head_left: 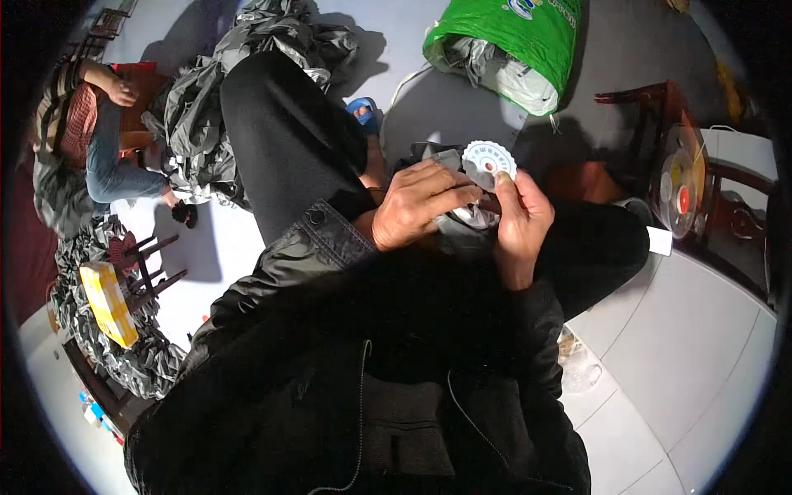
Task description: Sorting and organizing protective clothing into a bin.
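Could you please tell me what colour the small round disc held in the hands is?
White; the disc shows best in the head view.

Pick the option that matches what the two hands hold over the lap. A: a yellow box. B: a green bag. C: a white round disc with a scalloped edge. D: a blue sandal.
C: the right hand pinches the white disc at its lower edge, and the left hand reaches its fingers to it.
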Tool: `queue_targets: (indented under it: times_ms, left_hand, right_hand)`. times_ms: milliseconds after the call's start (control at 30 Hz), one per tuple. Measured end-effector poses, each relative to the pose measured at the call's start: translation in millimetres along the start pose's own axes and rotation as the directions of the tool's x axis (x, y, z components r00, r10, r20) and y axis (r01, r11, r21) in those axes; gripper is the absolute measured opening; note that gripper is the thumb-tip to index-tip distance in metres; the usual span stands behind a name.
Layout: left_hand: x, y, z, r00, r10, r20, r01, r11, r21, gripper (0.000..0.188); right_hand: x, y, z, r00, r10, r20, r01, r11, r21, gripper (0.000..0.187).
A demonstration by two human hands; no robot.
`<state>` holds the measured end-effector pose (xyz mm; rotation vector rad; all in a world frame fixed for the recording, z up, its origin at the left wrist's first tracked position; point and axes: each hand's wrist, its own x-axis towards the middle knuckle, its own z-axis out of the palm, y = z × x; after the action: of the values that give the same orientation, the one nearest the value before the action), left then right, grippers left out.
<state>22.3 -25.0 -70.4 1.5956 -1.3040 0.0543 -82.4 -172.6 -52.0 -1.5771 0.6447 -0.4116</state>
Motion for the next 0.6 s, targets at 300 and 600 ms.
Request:
queue_targets:
  times_ms: [300,600]
  left_hand:
    - [-1.3,1.6,-3.6,0.998,0.061,0.008,-0.061,0.997,0.044,0.034]
    - [-0.8,-0.1,-2.7,0.998,0.053,-0.031,-0.052,0.998,0.027,0.035]
  right_hand:
    - [0.3,15.6,0.5,0.994,-0.009,-0.106,0.018,0.997,0.082,0.01]
    - [-11.3,-5.8,4.9,0.997,-0.068,0.034,0.07,0.997,-0.046,0.011]
